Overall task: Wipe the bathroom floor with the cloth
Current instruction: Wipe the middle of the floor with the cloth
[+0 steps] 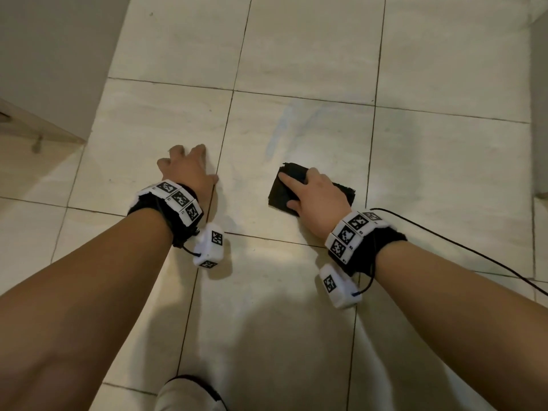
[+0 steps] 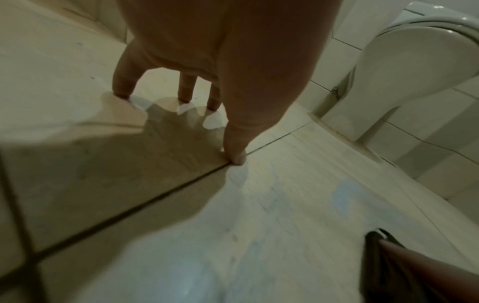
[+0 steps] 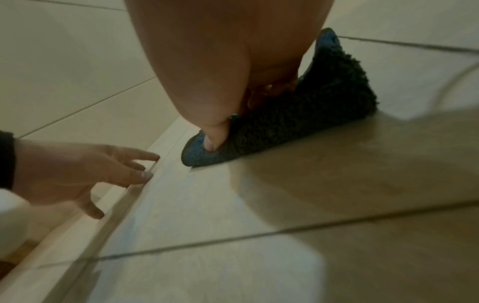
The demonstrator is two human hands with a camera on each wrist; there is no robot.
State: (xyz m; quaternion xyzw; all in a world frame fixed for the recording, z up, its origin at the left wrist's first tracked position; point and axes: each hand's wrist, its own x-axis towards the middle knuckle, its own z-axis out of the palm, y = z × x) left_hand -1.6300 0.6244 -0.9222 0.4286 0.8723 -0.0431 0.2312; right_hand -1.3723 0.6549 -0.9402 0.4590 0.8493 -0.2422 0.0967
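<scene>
A dark folded cloth [image 1: 281, 191] lies on the pale tiled floor [image 1: 296, 54] right of centre. My right hand [image 1: 314, 197] is on top of it, index finger stretched along it and thumb at its near edge. In the right wrist view the thumb digs into the fuzzy cloth [image 3: 324, 114] and the other fingers curl onto it. My left hand [image 1: 186, 167] is propped on spread fingertips on the tile to the left, holding nothing. Its fingertips [image 2: 122, 92] touch the floor beside a grout line. A faint wet streak [image 1: 278, 132] lies just beyond the cloth.
A white toilet [image 2: 414, 71] stands against the tiled wall beyond and to the right. A wooden panel edge [image 1: 29, 126] is at the far left. A black cable [image 1: 474, 250] trails from the right wrist across the floor. My knee [image 1: 184, 396] is at the bottom.
</scene>
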